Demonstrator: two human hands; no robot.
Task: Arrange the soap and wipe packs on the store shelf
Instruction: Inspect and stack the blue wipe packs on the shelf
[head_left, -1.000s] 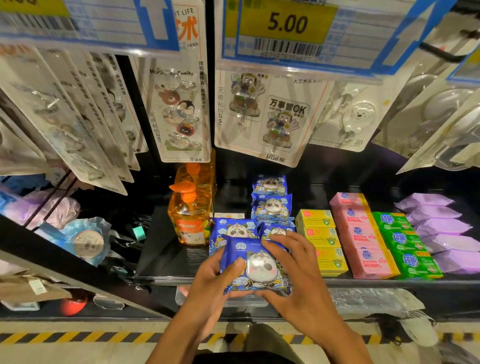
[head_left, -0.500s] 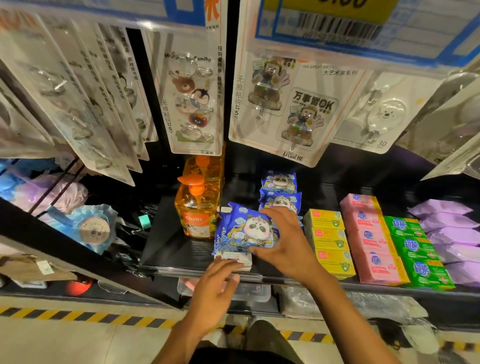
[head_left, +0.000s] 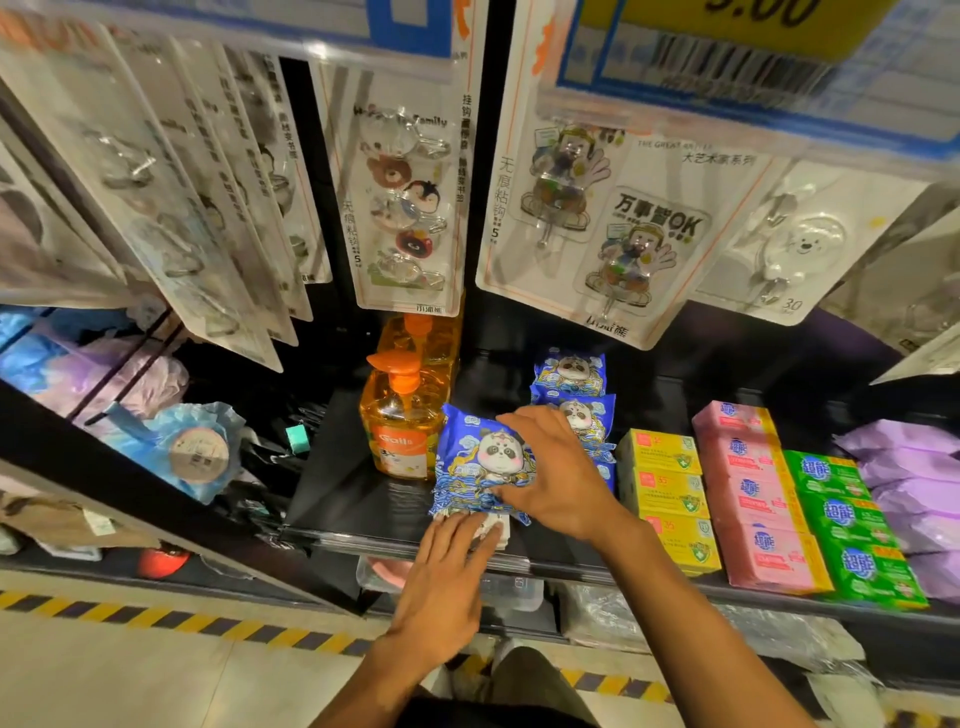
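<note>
The fingers (head_left: 524, 422) of the right hand (head_left: 563, 470) are curled over the top edge of a blue panda wipe pack (head_left: 485, 460), and the thumb is pressed to its lower edge. The pack is thus pinched and kept tilted, face up, near the front of the black shelf (head_left: 343, 483), just beside the orange soap bottle (head_left: 400, 434). The fingers (head_left: 470, 535) of the left hand (head_left: 441, 587) are laid out straight, with nothing gripped; their tips rest on a small white item (head_left: 498, 535) at the shelf lip, below the pack. What that item is cannot be told. The pack appears to be steadied this way so that it can be squared up in front of the two matching packs (head_left: 571, 371) lined up behind it. To the right, rows of yellow soap boxes (head_left: 670, 493) and pink soap boxes (head_left: 753, 499) are already set out, so the wipe column is judged to be the step in hand.
</note>
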